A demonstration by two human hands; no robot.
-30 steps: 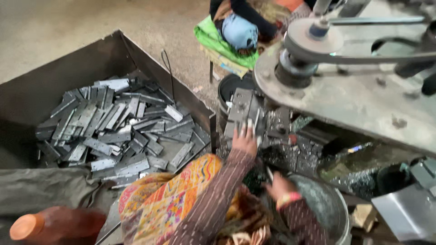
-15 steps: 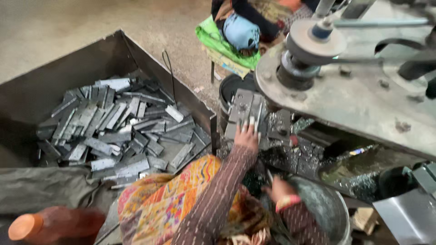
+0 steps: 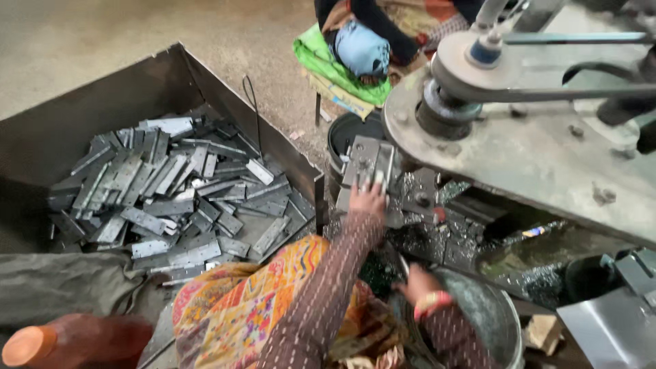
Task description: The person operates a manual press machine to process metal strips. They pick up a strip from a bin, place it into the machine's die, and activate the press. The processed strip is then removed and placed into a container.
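My left hand [image 3: 369, 199] reaches forward in a brown dotted sleeve. Its fingers are curled over a stack of grey metal plates [image 3: 365, 158] on the machine bed. My right hand [image 3: 415, 283], with a pink and yellow bangle at the wrist, hovers low at the near rim of a round metal basin [image 3: 502, 316]. Whether it holds anything is unclear. A bright patterned cloth [image 3: 236, 311] covers my lap.
A large dark metal bin [image 3: 171, 82] on the left holds several flat grey metal strips [image 3: 164, 195]. A heavy machine with a pulley wheel and belt [image 3: 478, 72] overhangs the right. Metal shavings [image 3: 417, 239] litter the bed. Another person [image 3: 362, 48] sits beyond. A wooden handle [image 3: 41, 342] lies bottom left.
My left hand has edged slightly farther forward on the plate stack. My right hand stays by the basin rim.
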